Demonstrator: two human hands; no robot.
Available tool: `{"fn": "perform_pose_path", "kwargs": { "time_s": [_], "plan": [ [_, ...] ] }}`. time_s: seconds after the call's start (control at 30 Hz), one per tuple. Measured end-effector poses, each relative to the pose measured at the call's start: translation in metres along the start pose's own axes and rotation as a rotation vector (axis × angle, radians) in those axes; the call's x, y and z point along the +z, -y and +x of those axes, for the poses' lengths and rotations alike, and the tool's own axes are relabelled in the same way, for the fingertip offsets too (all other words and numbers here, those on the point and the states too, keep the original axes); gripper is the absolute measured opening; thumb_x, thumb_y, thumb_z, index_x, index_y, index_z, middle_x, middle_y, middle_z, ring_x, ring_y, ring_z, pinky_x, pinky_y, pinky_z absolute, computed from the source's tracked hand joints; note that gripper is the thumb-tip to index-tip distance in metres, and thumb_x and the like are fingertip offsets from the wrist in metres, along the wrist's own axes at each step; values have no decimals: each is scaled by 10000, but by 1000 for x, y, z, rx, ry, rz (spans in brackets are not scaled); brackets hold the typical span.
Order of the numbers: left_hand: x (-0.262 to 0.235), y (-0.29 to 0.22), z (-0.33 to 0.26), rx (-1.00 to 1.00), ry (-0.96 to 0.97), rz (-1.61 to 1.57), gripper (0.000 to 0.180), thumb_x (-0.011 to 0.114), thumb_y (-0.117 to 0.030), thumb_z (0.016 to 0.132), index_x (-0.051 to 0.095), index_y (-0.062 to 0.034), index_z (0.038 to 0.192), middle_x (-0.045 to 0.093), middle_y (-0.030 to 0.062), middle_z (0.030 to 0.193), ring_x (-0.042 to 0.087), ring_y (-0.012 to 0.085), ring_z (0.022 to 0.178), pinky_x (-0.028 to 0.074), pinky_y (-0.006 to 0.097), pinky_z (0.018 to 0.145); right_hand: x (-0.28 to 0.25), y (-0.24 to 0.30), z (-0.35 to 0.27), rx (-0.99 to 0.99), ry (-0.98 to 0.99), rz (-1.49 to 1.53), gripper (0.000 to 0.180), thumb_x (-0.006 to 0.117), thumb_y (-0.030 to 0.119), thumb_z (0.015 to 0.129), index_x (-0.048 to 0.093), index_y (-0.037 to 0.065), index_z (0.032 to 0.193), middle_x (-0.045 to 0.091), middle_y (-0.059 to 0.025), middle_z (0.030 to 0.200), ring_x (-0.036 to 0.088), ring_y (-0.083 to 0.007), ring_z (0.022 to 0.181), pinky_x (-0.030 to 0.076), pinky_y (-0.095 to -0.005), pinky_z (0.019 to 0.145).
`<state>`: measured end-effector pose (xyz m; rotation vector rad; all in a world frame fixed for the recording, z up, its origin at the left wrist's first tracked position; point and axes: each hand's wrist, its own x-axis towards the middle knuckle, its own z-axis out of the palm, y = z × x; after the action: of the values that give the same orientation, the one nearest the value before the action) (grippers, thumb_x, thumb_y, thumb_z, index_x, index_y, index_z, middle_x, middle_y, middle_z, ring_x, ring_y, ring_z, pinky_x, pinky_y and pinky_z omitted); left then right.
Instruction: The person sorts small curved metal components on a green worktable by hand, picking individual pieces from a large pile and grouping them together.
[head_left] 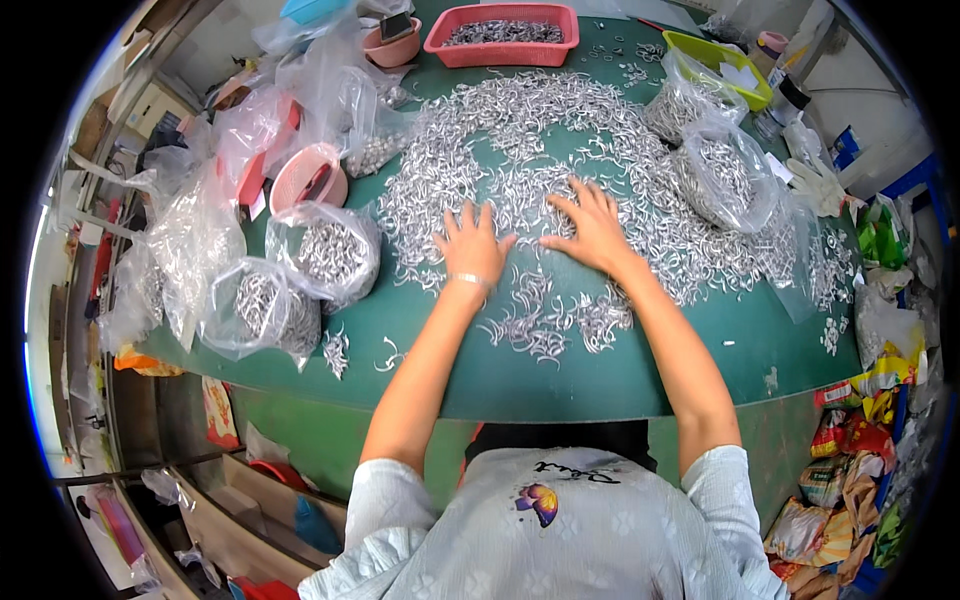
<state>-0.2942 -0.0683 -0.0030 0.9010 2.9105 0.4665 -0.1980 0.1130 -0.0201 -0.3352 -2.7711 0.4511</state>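
A wide heap of small curved silvery metal pieces (530, 110) spreads over the green table (480, 390). My left hand (472, 246) lies palm down at the near left part of the heap, fingers spread, a pale band around its wrist. Flat on the pieces to its right is my right hand (592, 228), thumb and fingers apart. Neither hand grips anything that I can see; what is under the palms is hidden. Nearer to me, between my forearms, sits a smaller cluster of the same pieces (560, 318).
Clear plastic bags of pieces stand at left (335, 250) and right (725, 175). A pink basket (310, 175) is beside the left bags. At the far edge are a red basket of pieces (500, 54) and a yellow-green tray (750, 95). Coloured packets (835, 480) pile up at lower right.
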Motion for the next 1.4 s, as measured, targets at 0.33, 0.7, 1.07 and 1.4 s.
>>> {"fn": "perform_pose_path", "kwargs": {
  "time_s": [0.33, 0.7, 1.07, 1.4],
  "plan": [
    [-11, 15, -63, 476, -115, -187, 400, 650, 14, 781, 605, -108, 1159, 572, 75, 1155, 510, 314, 1099, 378, 426, 937, -53, -15, -67, -241, 29, 348, 198, 702, 78, 824, 630, 61, 1007, 587, -92, 1119, 563, -306, 1023, 463, -382, 873],
    [-15, 34, -27, 123, -187, -761, 284, 615, 76, 846, 627, -8, 1117, 639, 58, 1051, 608, 158, 952, 471, 269, 860, -88, 18, -101, -9, 44, 150, 500, 766, 208, 779, 587, 74, 1227, 516, -115, 1336, 441, -313, 1283, 355, -437, 1034],
    [-47, 22, -58, 334, -211, -291, 405, 649, 5, 856, 600, -53, 1254, 577, 161, 1308, 596, 331, 1125, 478, 380, 953, -75, -10, -117, -46, -126, 100, 233, 681, 15, 800, 643, 36, 1030, 635, -102, 964, 584, -283, 978, 438, -389, 855],
    [-21, -7, -141, 525, 82, -114, 473, 739, -126, 777, 605, -96, 1230, 526, 115, 1339, 440, 353, 1284, 364, 457, 1042, -75, 50, -107, -84, -19, 181, 415, 747, 160, 777, 631, 115, 1173, 536, -94, 1300, 455, -335, 1273, 302, -514, 1076]
  ]
}}
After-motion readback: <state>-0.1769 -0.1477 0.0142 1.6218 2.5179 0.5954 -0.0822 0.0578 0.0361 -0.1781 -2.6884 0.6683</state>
